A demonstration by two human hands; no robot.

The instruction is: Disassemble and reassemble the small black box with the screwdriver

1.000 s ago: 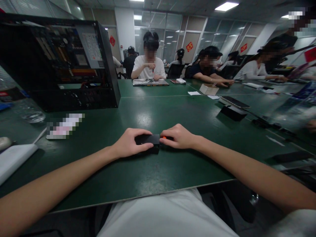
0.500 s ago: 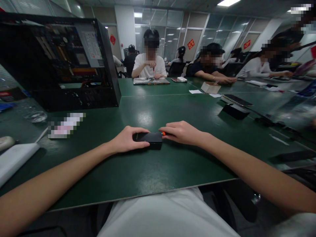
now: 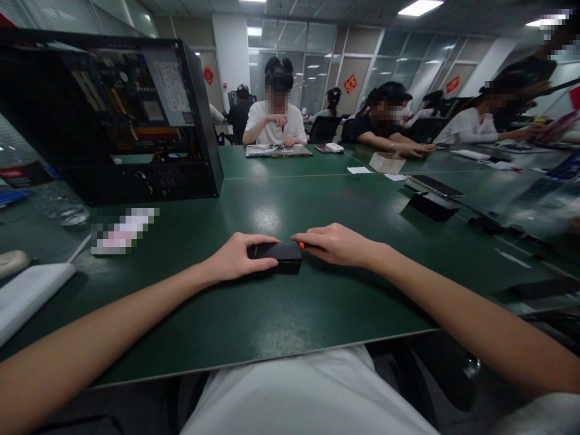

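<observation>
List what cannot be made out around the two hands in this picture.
- Orange-tipped item, head view: mostly hidden under the right hand.
- Small black box, head view: its left end covered by the left hand; markings too small.
- Paper, head view: blurred out.

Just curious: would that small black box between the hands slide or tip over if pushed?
The black box lies flat and low on the smooth green table, so it probably slides rather than tips. It looks rigid, and the left hand covers much of it, so likely light.
</observation>
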